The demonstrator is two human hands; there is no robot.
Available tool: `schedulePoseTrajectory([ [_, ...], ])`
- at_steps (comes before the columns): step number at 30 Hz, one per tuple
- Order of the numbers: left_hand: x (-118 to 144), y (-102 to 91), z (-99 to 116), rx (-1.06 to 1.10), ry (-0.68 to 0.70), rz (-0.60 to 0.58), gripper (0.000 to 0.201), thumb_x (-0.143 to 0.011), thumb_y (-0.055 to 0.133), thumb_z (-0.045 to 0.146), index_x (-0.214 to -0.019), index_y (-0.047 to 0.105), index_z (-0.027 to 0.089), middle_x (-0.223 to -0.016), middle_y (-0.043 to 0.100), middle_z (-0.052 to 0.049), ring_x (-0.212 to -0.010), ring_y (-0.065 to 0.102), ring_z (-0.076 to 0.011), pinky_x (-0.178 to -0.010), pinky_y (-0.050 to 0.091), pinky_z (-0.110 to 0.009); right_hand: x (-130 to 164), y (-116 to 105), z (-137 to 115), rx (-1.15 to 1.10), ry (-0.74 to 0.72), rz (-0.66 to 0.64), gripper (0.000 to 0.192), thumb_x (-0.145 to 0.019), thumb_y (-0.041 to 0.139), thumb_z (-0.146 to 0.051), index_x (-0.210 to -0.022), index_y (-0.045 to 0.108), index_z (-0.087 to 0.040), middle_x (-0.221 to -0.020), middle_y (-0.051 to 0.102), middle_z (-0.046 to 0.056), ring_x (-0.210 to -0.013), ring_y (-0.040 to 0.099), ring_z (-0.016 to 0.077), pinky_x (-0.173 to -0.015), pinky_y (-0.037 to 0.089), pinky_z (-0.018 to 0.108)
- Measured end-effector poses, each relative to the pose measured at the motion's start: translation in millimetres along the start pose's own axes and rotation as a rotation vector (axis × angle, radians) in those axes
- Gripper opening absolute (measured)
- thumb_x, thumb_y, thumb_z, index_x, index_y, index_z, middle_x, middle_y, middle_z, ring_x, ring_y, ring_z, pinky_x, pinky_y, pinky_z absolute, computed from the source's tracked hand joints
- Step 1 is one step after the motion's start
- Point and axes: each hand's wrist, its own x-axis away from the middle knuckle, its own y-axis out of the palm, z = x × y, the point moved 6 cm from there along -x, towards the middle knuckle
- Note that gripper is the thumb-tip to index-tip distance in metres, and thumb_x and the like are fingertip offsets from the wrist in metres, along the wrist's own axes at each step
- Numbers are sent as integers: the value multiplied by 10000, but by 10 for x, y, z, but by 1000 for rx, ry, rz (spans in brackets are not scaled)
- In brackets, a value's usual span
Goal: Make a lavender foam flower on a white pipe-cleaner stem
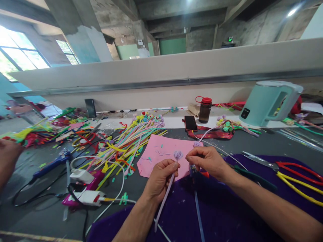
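My left hand [161, 176] pinches a lilac pipe-cleaner flower [178, 154] by its stem [164, 203]. The fluffy head stands above my thumb and the stem slants down over the dark purple cloth [176, 218]. My right hand [208, 161] is closed at the fingertips, just right of the flower head; whatever lies in that pinch is too small to make out. Below its fingers is a dark, partly hidden tool [193, 170], with a clear stick [199, 215] running down from it. A pink sheet [153, 151] with small clippings lies behind my hands.
Red-and-yellow-handled scissors [290, 169] lie right. A pile of colourful pipe cleaners [131, 134], a blue glue gun [52, 165] and a power strip [94, 181] with cables are left. Behind are a phone [190, 123], bottle [205, 111] and kettle [264, 102]. Another person's hand [8, 158] shows far left.
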Motion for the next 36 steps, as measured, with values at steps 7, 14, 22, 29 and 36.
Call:
schedulePoseTrajectory([
  [7,63,20,111,-73,178,87,173,-644,690,232,-579,569,127,-482,525,30,-433,404,-37,-426,267,-154,30,89,16,-68,32,-12,120,-712,610,-246,-714,650,-133,-580,570,-29,-429,482,53,-417,362,160],
  [14,56,-10,145,-260,311,106,153,-696,652,250,-612,593,136,-526,522,27,-520,430,-67,-521,315,-189,39,109,26,-59,19,-37,138,-725,602,-256,-692,648,-130,-572,571,-24,-421,471,53,-412,347,167],
  [22,88,16,142,-327,314,105,168,-698,649,274,-615,589,141,-515,515,33,-486,409,-58,-489,294,-190,31,98,31,-41,40,-21,160,-731,592,-261,-654,631,-126,-539,556,-29,-407,462,54,-397,319,168],
  [29,21,-54,92,-94,182,129,179,-668,671,276,-617,566,140,-512,511,46,-395,349,-21,-387,229,-159,57,189,60,-32,74,-79,175,-737,578,-275,-686,639,-120,-565,571,-18,-399,460,55,-404,346,173],
  [36,-3,-28,-4,123,-29,-4,195,-638,681,295,-670,574,136,-494,486,46,-361,342,-21,-343,204,-145,105,230,-37,85,20,-91,154,-741,562,-247,-674,638,-130,-550,545,-26,-424,462,61,-424,362,171],
])
